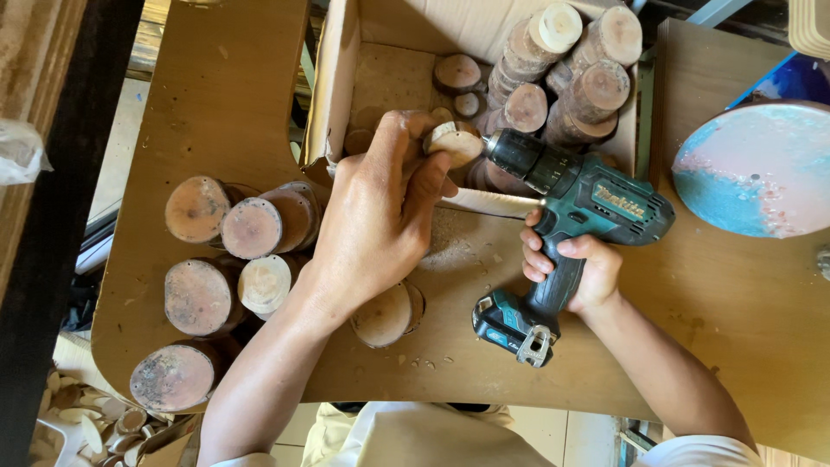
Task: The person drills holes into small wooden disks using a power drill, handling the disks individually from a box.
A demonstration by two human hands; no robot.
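My left hand (380, 216) grips a small round wood slice (456, 143) on edge, above the brown table (743, 303). My right hand (572, 270) is wrapped around the handle of a teal cordless drill (581, 207). The drill's black chuck points left and meets the face of the slice. A pale flat wooden strip (488, 203) lies under my left hand's fingers. Fine sawdust (450, 246) is scattered on the table below it.
A cardboard box (341, 86) behind my hands holds several stacked wood slices (562, 78). More bark-edged slices (233, 259) stand at the left of the table, one (385, 316) under my left wrist. A round blue and pink disc (761, 169) lies at the right.
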